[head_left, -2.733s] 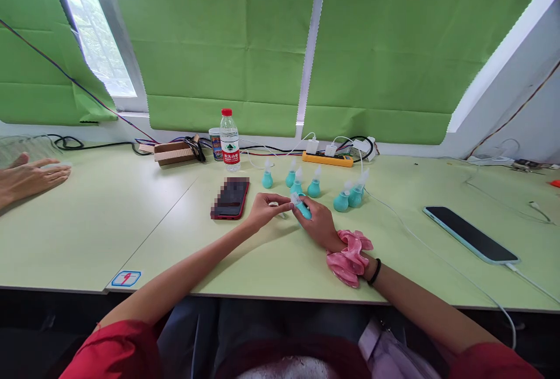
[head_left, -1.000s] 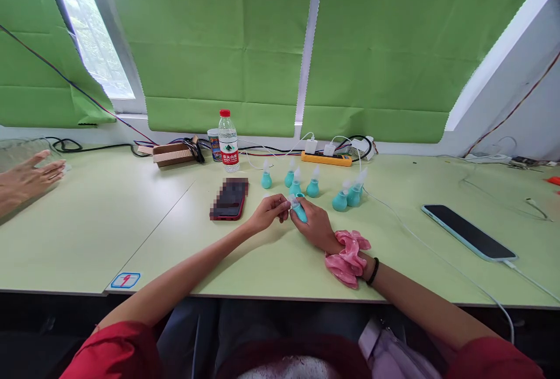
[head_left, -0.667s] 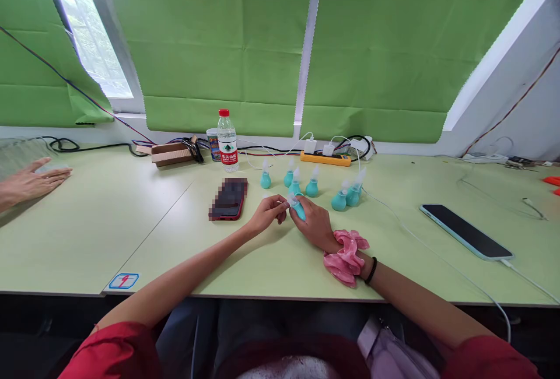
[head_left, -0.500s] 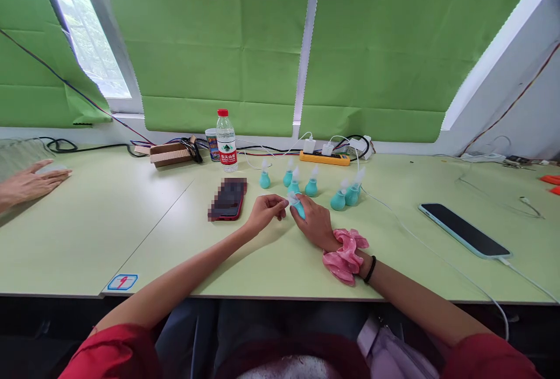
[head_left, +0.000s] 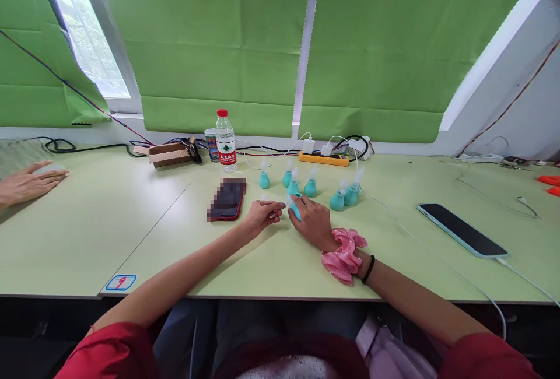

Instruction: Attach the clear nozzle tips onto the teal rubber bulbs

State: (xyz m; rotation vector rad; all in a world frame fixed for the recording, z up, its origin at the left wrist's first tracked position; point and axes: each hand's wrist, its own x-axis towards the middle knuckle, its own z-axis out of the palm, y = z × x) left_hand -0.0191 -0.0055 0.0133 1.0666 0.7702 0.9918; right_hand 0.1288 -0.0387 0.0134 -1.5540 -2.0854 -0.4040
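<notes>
My right hand (head_left: 312, 221) is wrapped round a teal rubber bulb (head_left: 296, 210), with an open rim visible at its top; the fingers hide much of it. Close by on the left, my left hand (head_left: 265, 216) is closed in a pinch on a small clear plastic tip (head_left: 287, 200), which is right beside the bulb. Whether the tip touches the bulb I cannot tell. Behind my hands stand several teal nasal aspirators with clear pointed tips, among them one on the left (head_left: 264, 178) and one on the right (head_left: 337, 199).
A red-cased phone (head_left: 231, 199) lies left of my hands, and a charging phone (head_left: 462, 230) lies at right. Along the back are a water bottle (head_left: 226, 143), a cup (head_left: 212, 144), a cardboard box (head_left: 168, 155) and a power strip (head_left: 324, 158). Another person's hand (head_left: 32, 183) rests far left.
My left hand has shifted slightly left and its fingers have drawn closer together. The bulb's rim now shows beside the clear tip. The aspirators on the table stay where they were.
</notes>
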